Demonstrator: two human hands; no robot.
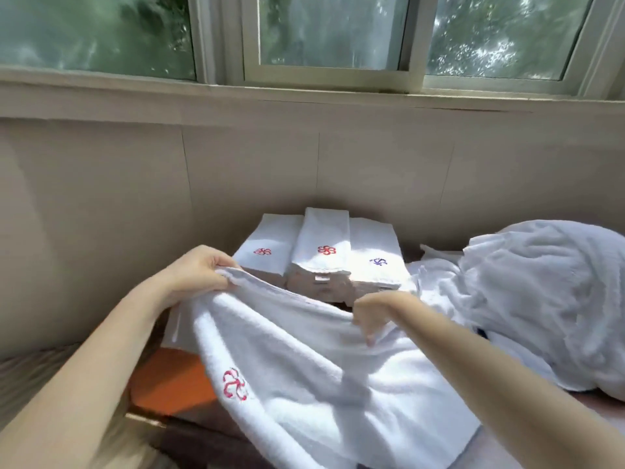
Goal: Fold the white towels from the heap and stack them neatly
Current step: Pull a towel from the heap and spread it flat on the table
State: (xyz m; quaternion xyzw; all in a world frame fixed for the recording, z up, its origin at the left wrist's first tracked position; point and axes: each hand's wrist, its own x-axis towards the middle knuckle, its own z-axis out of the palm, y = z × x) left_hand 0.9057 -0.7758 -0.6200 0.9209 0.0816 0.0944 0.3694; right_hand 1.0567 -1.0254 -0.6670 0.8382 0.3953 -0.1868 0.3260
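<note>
Beneath the window [331, 32]: three folded stacks [324, 245] stood side by side against the wall, emblems up (two red, one blue).
Heap [541, 292]: unfolded white towels lay bunched at the right, just beside the stacks.
Towel [304, 360]: one towel was held up by its far edge in front of the stacks. The rest draped toward the viewer over an orange surface [169, 380], with the red emblem [234, 384] showing low on the left.
Left hand [199, 269]: closed on the towel's far-left edge, with the fingers curled over the hem and the cloth bunched inside them.
Right hand [372, 316]: fingers bent downward on the same edge further right, pinching it. The contact was slightly blurred, though the edge rose to meet the hand.
Edge between hands: slack, sagging in a shallow curve.
Step in hand, as judged: spreading the towel out for its first fold.
Advice: draw the hands apart until the edge runs taut and level. Bring the corners together squarely — hems matched — before laying the towel down.
Advice on the emblem: plan the folds so the emblem finishes on top, as on the stacks.
Risk: the draped end could slide off the near side if it is let go too early.
</note>
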